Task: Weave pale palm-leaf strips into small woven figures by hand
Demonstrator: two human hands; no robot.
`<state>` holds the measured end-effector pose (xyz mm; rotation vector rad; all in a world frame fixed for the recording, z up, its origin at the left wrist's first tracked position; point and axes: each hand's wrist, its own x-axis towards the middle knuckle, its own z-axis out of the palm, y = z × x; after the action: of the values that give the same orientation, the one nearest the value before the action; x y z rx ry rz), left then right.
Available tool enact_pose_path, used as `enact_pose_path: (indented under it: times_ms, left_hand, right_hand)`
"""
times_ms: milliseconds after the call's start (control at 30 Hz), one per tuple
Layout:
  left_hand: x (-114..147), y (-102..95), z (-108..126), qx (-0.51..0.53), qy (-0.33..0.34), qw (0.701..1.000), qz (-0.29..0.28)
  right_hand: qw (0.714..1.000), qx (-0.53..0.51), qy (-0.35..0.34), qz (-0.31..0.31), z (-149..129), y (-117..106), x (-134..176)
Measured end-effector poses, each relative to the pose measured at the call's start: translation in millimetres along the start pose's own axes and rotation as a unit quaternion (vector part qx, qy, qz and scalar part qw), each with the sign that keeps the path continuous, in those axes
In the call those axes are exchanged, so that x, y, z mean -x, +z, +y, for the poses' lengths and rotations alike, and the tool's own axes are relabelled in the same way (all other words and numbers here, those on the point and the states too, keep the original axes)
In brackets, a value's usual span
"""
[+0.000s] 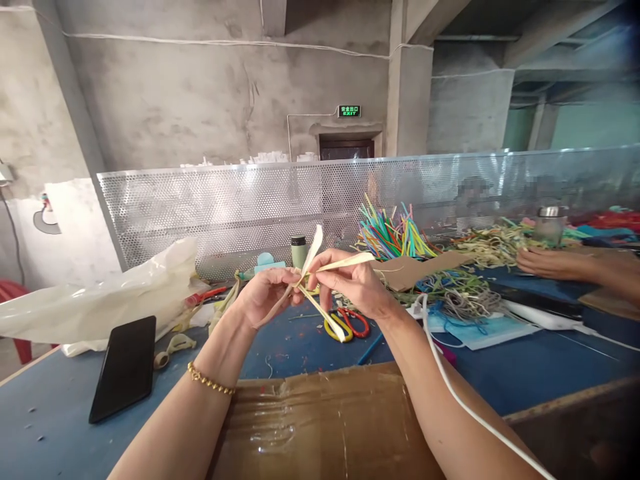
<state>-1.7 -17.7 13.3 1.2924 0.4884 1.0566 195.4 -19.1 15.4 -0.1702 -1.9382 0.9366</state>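
Now, the left hand [270, 292] pinches the crossing of the pale strips [313, 248] above the blue table [280, 353], the right hand [354, 285] nipping 1 end thumb-to-finger: pin that crossing firmly, draw evenly, keep the strips flat!

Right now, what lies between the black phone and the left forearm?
In the head view, a pale curled strip lies on the blue tabletop between the black phone and the left forearm.
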Motion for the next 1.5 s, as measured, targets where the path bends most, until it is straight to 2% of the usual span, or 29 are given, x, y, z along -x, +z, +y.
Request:
enact_pose_path:
  times_ms: [133, 433, 600, 967, 1100, 1233, 1367, 1500]
  left_hand:
    - [2, 0.7, 1, -0.001, -0.008, 0.999, -0.033]
    - [2, 3.8, -1, 0.055, 0.009, 0.998, -0.015]
    - [3, 4.2, -2, 0.027, 0.016, 0.999, -0.029]
    - [-1, 4.1, -2, 0.023, 0.075, 0.996, 0.051]
    - [-2, 7.4, -2, -0.007, 0.120, 0.988, 0.096]
    - [-4, 11.1, -5, -0.026, 0.144, 0.984, 0.099]
    - [-5, 12.5, -7, -0.021, 0.143, 0.984, 0.108]
    - [-4, 12.2, -7, -0.006, 0.132, 0.987, 0.094]
  right_hand:
    - [0.999, 0.041, 0.005, -0.001, -9, 6, 2]
    - [0.990, 0.131, -0.027, 0.034, -6, 9, 1]
    - [0.987, 0.135, -0.040, 0.073, -1, 11, -2]
    - [0.980, 0.171, -0.025, 0.094, 9, 2, -4]
    - [0.977, 0.155, -0.003, 0.145, 10, 1, -7]
    - [0.976, 0.071, 0.019, 0.203, 19, 3, -11]
    - [0.975, 0.019, 0.034, 0.218, 24, 7, -13]
    - [0.972, -0.033, 0.040, 0.227, 24, 14, -15]
